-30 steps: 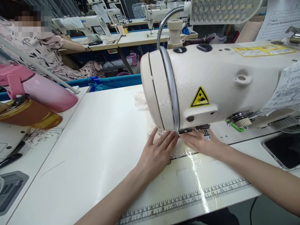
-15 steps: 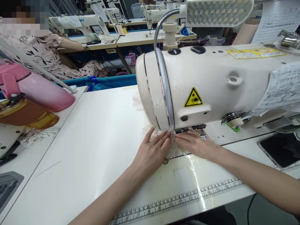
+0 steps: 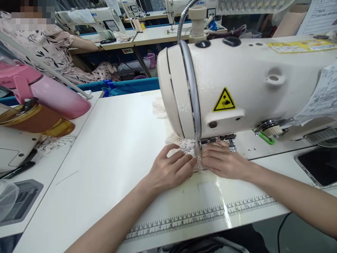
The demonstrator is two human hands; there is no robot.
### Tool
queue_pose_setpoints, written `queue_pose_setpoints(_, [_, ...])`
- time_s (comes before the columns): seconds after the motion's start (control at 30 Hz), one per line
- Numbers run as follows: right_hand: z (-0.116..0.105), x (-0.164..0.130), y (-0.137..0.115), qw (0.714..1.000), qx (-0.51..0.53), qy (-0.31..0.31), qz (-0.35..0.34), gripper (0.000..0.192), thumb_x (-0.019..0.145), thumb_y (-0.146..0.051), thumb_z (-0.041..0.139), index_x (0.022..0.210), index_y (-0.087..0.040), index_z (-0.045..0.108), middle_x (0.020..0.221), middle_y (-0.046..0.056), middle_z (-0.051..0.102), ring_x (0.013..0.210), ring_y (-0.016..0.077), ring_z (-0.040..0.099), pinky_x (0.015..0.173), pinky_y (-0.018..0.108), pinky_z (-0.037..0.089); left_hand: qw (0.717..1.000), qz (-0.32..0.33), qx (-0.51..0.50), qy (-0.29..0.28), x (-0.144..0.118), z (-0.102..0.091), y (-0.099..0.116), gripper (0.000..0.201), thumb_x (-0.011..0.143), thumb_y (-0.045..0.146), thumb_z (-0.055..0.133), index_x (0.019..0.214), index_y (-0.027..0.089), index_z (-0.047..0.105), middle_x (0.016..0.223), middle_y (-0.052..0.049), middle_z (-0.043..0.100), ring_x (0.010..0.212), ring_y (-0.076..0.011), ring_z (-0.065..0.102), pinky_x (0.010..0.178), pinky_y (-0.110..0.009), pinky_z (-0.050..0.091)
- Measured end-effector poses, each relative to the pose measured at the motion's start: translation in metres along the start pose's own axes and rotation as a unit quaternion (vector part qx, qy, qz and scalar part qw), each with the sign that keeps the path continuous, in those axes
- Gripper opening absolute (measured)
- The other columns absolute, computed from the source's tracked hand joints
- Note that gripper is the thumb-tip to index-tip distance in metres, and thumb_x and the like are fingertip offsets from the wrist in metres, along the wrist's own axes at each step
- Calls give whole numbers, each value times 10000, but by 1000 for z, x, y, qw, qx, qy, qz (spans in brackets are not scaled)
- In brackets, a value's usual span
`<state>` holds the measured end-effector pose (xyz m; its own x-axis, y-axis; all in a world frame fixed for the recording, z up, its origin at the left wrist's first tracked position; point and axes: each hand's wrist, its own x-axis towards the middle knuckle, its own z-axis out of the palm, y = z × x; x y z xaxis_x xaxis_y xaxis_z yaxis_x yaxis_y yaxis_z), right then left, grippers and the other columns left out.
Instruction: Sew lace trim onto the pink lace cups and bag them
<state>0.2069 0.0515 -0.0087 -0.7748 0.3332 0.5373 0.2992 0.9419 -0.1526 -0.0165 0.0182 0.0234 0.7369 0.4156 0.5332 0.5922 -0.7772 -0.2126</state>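
Observation:
A strip of pale lace [image 3: 187, 147] lies under the head of a white sewing machine [image 3: 237, 77], in the area of the presser foot. My left hand [image 3: 172, 167] has its fingers bent, with the fingertips closed on the lace at its left side. From the right, my right hand [image 3: 225, 161] presses its closed fingers on the lace edge, just below the metal attachment [image 3: 231, 143]. A narrow band of lace shows between the two hands. The needle is hidden behind the machine head, and more ruffled lace [image 3: 159, 107] spreads out behind it.
A pink bottle [image 3: 58, 95] and an amber cup [image 3: 52, 121] stand at the left, above a grey tray [image 3: 23, 200]. A phone [image 3: 318, 165] lies at the right. A printed ruler [image 3: 195, 221] runs along the front edge. Another person [image 3: 52, 59] sits across, beside more machines.
Both hands have shifted slightly down toward me, and more lace shows between them. My left fingers are now more bent and raised. The camera view has tilted a little.

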Motion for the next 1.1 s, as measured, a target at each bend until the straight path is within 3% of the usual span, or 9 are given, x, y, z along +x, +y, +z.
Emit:
queue_pose_setpoints(0.2, [-3,2,-3,1000,16,3,-11,103,921,-219,519,1006,-195,570,956,7,655,946,160,564,889,353,412,999,32,22,2,0,-1,4,181,787,116,630,643,184,545,610,59,607,586,-94,512,761,-306,456])
queue_pose_setpoints(0.37, [-1,4,-4,998,25,34,-38,32,901,-178,567,878,-194,584,870,-25,649,901,128,578,914,351,433,999,42,19,28,1,-1,5,195,754,82,641,620,170,530,599,47,581,584,-102,489,734,-311,455])
queue_pose_setpoints(0.63, [-3,2,-3,997,41,38,-56,53,884,-133,587,883,-182,605,886,-26,666,917,117,597,926,338,462,998,51,17,25,0,-1,4,190,769,86,628,630,167,526,608,46,585,590,-106,509,725,-317,466])
queue_pose_setpoints(0.7, [-3,2,-2,997,38,37,-60,65,887,-122,575,878,-178,608,890,-19,666,910,114,600,923,334,468,998,55,8,17,-1,0,4,152,782,95,624,672,168,548,651,38,618,640,-115,552,749,-319,482])
queue_pose_setpoints(0.77, [-2,1,-2,997,33,39,-59,72,888,-125,570,858,-173,614,869,-15,665,884,112,602,905,327,481,999,44,-22,-15,-2,3,4,21,810,137,607,797,153,600,827,-11,688,825,-156,619,845,-336,496])
queue_pose_setpoints(0.83, [-1,2,-2,997,29,39,-60,92,891,-119,561,853,-172,626,833,-14,665,848,108,603,878,313,497,996,9,-61,-69,-3,6,4,192,838,194,561,998,101,612,1113,-96,667,1085,-219,583,975,-370,464])
queue_pose_setpoints(0.9, [1,2,-3,997,25,34,-62,126,894,-97,541,889,-172,643,819,-10,668,837,109,604,856,304,508,989,-29,-84,-119,-5,8,3,379,848,241,514,1166,39,554,1298,-154,563,1222,-260,503,1042,-400,425])
queue_pose_setpoints(1.1, [1,5,-5,997,16,32,-63,186,896,-64,509,914,-174,659,824,0,674,836,111,602,828,302,520,982,-58,-63,-170,-6,10,0,579,812,273,491,1332,23,442,1333,-142,539,1202,-274,521,969,-422,475])
